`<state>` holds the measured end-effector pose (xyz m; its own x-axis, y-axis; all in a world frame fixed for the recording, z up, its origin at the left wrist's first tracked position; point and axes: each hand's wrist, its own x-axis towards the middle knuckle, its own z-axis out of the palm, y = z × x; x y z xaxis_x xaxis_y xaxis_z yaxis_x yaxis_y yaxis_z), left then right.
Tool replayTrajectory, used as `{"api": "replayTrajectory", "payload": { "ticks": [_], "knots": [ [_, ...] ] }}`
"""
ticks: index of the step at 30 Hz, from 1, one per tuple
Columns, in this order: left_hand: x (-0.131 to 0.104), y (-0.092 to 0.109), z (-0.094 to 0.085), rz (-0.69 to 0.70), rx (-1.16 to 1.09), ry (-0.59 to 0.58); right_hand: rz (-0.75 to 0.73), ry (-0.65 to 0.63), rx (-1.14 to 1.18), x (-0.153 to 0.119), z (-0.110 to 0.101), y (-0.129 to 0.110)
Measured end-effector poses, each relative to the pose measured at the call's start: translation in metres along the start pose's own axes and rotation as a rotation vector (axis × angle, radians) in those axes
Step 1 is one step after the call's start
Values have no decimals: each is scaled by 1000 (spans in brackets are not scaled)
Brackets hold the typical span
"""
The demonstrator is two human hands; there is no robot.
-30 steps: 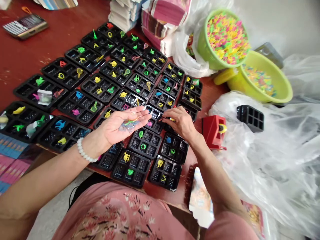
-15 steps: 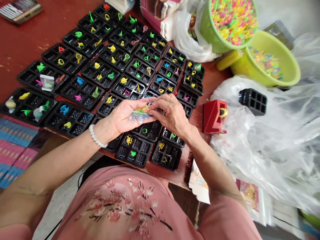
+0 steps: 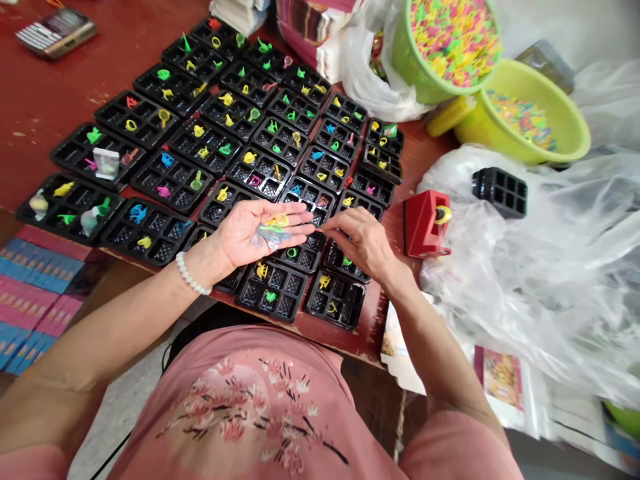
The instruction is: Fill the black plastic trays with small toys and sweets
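Note:
Palm up with its fingers stretched, my left hand point(image 3: 245, 237) bears a few small plastic toys point(image 3: 276, 225), yellow, green, blue and clear. Close to its fingertips, my right hand point(image 3: 357, 240) is closed in a pinch; what lies between thumb and fingers is too small to make out. Both hands are above rows of black compartment trays point(image 3: 273, 290). Small coloured plastic rings, animals and racket-shaped pieces sit in some compartments, such as a yellow piece point(image 3: 262, 271) and a blue one point(image 3: 139, 213). Forearms and hands hide parts of several trays.
A red tape dispenser point(image 3: 424, 225) stands right of the trays. Stacked black trays point(image 3: 500, 191) rest on clear plastic sheeting point(image 3: 480, 280). A green basket point(image 3: 400, 57) and a yellow-green basin point(image 3: 583, 137) hold many small toys. A phone point(image 3: 56, 32) lies far left.
My right hand has drawn back to the right from the left palm, its fingers still pinched. The left palm now shows more openly, with the toys on it. The view has shifted slightly.

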<state>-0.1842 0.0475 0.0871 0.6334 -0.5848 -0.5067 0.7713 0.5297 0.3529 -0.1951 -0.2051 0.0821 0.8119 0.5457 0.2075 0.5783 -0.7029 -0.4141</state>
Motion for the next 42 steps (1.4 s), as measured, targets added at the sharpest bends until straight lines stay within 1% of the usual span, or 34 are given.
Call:
{"api": "replayTrajectory", "payload": {
  "ticks": [4,8,10,13,15,16,18,20,23,25,26,27,28,30,32,33,35,37,40,42],
  "knots": [
    [-1,2,-6,27,15,13,-30,-122,-144,-6,4,3],
    [-3,5,-7,45,20,37,-56,-158,-226,-7,6,2],
    [-4,5,-4,36,18,33,-68,-110,-157,-6,5,-2],
    [-4,1,0,3,-13,-5,-54,54,30,0,4,-15],
    [-3,-3,3,-31,-40,-38,-59,143,67,9,4,-26],
    [-4,-5,5,-45,-47,-51,-73,160,49,14,5,-31],
    [-5,-8,8,-59,-44,-70,-108,155,-2,23,8,-40],
    [-7,-10,10,-63,-28,-86,-105,149,18,29,11,-45],
    [-12,-9,8,-52,-3,-77,-1,197,238,27,13,-47],
    [-17,-7,4,-29,23,-46,92,236,421,20,12,-46],
    [-19,-6,1,-10,39,-26,124,230,492,14,10,-46],
    [-22,-4,-1,10,56,-3,135,196,544,9,9,-45],
    [-25,-2,-4,34,73,26,118,131,575,3,7,-44],
    [-30,2,-8,86,103,92,18,-46,570,-8,8,-44],
    [-35,7,-11,123,124,141,-92,-188,493,-16,13,-44],
    [-37,8,-12,134,129,155,-130,-229,439,-19,17,-45],
    [-40,9,-12,135,130,160,-157,-248,330,-22,25,-47],
    [-40,7,-12,104,115,140,-143,-194,271,-21,29,-52],
    [-36,0,-12,39,54,54,-71,-4,277,-15,26,-63],
    [-31,-7,-11,-8,3,-13,-21,99,249,-9,22,-69]
  ]
}}
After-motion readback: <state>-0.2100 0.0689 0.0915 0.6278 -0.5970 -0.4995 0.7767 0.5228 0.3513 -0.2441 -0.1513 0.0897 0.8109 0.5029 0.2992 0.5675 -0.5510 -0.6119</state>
